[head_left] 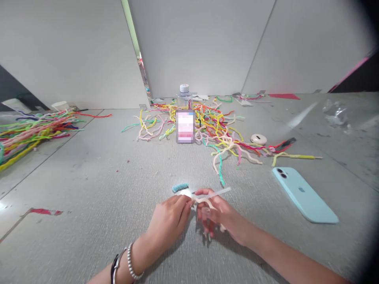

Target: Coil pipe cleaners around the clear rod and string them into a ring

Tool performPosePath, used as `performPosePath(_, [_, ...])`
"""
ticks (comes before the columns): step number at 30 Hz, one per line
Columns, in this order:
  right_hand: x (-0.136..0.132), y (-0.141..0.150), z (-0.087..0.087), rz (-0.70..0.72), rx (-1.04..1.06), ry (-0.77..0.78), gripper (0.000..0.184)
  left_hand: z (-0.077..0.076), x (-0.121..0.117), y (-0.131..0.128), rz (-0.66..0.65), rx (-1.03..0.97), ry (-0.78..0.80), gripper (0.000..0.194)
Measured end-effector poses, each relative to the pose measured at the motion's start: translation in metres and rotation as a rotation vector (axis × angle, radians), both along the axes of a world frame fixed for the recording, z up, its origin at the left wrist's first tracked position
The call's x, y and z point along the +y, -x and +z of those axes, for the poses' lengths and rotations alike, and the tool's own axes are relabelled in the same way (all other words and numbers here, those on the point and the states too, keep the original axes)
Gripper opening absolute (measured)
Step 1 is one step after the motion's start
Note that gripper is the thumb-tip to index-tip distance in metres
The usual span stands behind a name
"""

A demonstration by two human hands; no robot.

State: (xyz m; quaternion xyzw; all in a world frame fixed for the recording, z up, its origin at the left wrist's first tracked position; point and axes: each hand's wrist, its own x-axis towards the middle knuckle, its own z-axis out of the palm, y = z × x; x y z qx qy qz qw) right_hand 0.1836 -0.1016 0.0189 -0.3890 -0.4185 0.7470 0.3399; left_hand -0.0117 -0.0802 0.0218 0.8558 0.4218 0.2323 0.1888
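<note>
Between two hands (171, 215) (220, 211), one cream strand (205, 200) (plus one translucent stick (220, 192))

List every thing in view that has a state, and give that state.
Left hand: pinched shut on the cream strand
Right hand: fingers curled, grip unclear
Cream strand: bent
Clear stick: straight
Blue coil: wound up
Light-blue phone: flat, cameras up
Bottle: upright, capped
Pixelated panel: unreadable
Central strands: loose, tangled
Left-side strands: bunched lengthwise
Clear plastic: crumpled
</note>
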Motion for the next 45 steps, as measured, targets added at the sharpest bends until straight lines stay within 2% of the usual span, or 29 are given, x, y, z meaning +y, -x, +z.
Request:
performPosePath(2, [0.004,-0.004,0.002,0.035,0.202,0.155,0.064,-0.002,0.000,0.000,-0.029,0.017,-0.057,0.035])
performPosePath(5, [0.009,-0.009,0.003,0.075,0.374,0.278,0.053,-0.002,0.000,-0.001,-0.048,0.046,-0.121,0.035])
performPosePath(9, [0.011,-0.009,-0.002,0.034,0.370,0.390,0.029,-0.002,0.001,-0.003,-0.092,0.095,-0.256,0.034])
performPosePath(13, [0.009,-0.007,-0.004,0.061,0.351,0.486,0.036,-0.004,0.001,-0.003,-0.134,0.154,-0.368,0.034])
performPosePath(17, [0.010,-0.006,-0.001,0.025,0.298,0.479,0.040,-0.005,0.002,-0.003,-0.126,0.182,-0.394,0.030])
performPosePath(20, [0.010,-0.005,-0.001,-0.001,0.261,0.457,0.036,-0.006,0.001,-0.003,-0.107,0.183,-0.382,0.028])
performPosePath(28, [0.010,-0.002,-0.003,-0.022,0.166,0.328,0.033,-0.007,-0.003,-0.003,-0.053,0.201,-0.209,0.036])
performPosePath(33, [0.010,-0.002,-0.001,-0.015,0.163,0.309,0.035,-0.006,-0.002,-0.003,-0.040,0.240,-0.192,0.039])
performPosePath(40, [0.011,-0.002,-0.009,-0.034,0.196,0.302,0.033,-0.008,-0.003,-0.004,-0.044,0.267,-0.152,0.039])
performPosePath(45, [0.010,-0.003,-0.010,-0.035,0.205,0.291,0.033,-0.007,-0.002,-0.005,-0.045,0.250,-0.072,0.036])
